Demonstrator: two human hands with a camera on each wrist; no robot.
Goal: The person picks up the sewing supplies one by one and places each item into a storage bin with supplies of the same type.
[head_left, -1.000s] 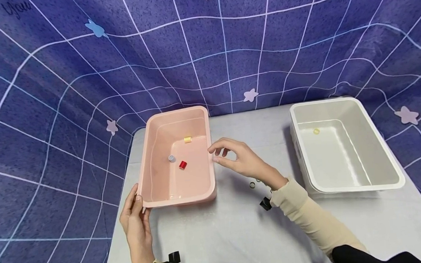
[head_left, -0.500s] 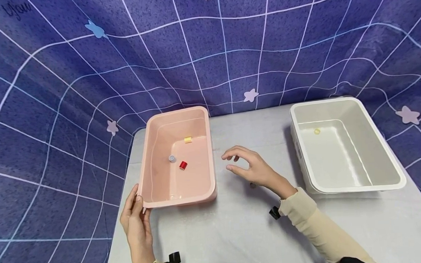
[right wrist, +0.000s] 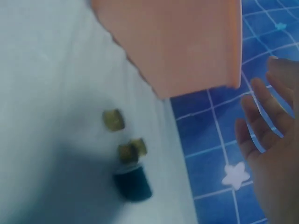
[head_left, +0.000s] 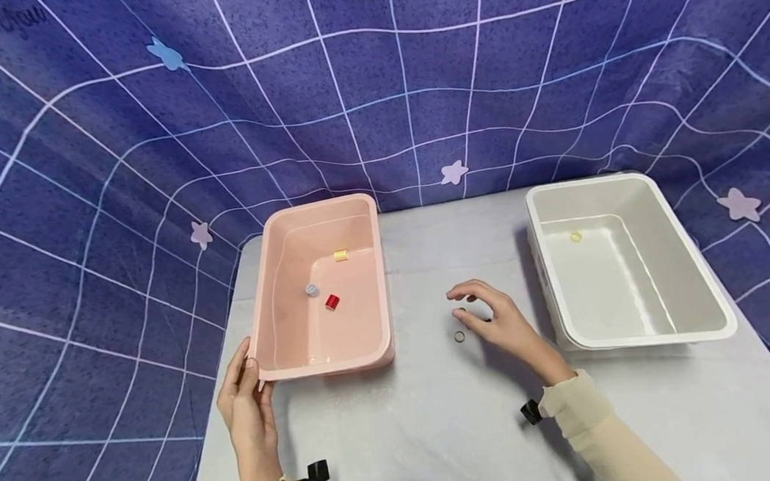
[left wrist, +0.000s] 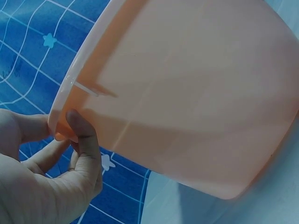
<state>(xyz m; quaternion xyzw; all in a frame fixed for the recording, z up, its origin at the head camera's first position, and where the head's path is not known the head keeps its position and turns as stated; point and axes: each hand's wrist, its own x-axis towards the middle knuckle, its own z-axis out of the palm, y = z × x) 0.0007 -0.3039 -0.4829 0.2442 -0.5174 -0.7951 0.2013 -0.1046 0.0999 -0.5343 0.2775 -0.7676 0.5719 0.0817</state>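
My left hand (head_left: 248, 414) grips the front left corner of a pink plastic bin (head_left: 383, 299), thumb and fingers at its rim, as the left wrist view also shows. Inside the bin lie a red thread spool (head_left: 332, 302), a yellow spool (head_left: 341, 256) and a pale grey spool (head_left: 311, 290). Between the bins my right hand (head_left: 502, 321) hovers over the table with loosely bent fingers and nothing held. Under it, partly hidden in the head view, are small yellowish rings (right wrist: 113, 120) and a dark teal spool (right wrist: 133, 183), blurred in the right wrist view.
A white bin (head_left: 656, 344) stands on the right with one small yellow ring (head_left: 576, 237) on its floor. Both bins rest on a pale cloth-covered table (head_left: 397, 446). A blue curtain (head_left: 410, 114) with white lines and stars hangs behind and to the left.
My right hand has moved from the pink bin's right rim rightward and toward me, over the small rings. The left hand keeps its hold on the corner.
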